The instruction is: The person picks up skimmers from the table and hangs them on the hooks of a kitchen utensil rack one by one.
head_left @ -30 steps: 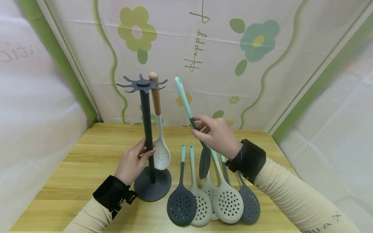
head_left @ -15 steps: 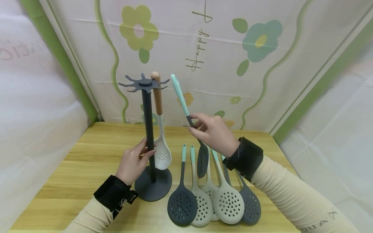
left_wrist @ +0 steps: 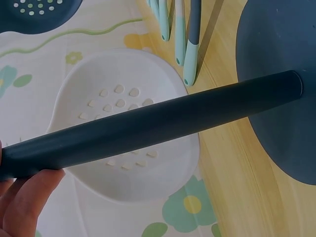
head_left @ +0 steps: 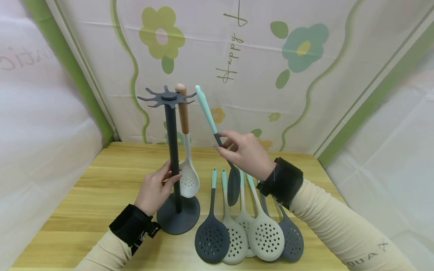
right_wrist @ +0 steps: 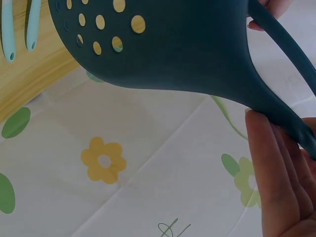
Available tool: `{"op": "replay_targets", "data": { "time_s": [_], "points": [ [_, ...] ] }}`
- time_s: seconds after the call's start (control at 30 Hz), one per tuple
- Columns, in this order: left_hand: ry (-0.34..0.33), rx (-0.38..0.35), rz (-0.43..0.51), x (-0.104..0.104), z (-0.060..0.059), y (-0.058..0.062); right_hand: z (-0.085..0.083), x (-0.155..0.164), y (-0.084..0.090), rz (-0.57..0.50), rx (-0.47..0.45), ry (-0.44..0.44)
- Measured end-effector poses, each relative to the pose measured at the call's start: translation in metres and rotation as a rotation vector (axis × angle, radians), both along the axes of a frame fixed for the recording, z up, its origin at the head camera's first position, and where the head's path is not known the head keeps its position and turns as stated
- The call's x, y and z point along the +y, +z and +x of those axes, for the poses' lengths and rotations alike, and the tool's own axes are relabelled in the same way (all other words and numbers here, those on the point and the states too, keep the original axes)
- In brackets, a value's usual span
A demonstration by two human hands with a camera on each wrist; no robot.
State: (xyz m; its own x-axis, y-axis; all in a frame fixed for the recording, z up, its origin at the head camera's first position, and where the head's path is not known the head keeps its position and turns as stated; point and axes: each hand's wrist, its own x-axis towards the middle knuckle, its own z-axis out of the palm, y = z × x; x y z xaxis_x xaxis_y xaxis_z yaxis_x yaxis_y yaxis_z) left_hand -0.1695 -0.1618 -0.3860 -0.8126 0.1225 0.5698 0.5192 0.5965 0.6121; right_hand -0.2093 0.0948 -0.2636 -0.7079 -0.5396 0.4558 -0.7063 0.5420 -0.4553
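Note:
A dark grey utensil stand with a star-shaped hook top rises from a round base on the wooden table. My left hand grips its pole. A white slotted spoon with a wooden handle hangs on the stand behind the pole. My right hand pinches the neck of a dark slotted skimmer with a mint handle; its handle tip points up near the hook top and its perforated head hangs below.
Several slotted skimmers, dark grey and pale, lie fanned on the table at the front, handles pointing away. A floral cloth backdrop closes the back and sides. Bare wood lies left of the stand.
My right hand has carried the mint-handled skimmer left, its handle tip now close to the stand's hook top. The left hand keeps its grip on the pole.

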Motion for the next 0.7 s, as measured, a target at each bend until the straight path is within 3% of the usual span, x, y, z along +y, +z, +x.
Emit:
{"op": "replay_targets", "data": {
  "time_s": [0.7],
  "points": [
    [-0.008,0.022,0.007,0.0005,-0.0004,-0.0010,-0.0007,-0.0060,-0.0021,0.000,-0.053,0.004]
  ]
}}
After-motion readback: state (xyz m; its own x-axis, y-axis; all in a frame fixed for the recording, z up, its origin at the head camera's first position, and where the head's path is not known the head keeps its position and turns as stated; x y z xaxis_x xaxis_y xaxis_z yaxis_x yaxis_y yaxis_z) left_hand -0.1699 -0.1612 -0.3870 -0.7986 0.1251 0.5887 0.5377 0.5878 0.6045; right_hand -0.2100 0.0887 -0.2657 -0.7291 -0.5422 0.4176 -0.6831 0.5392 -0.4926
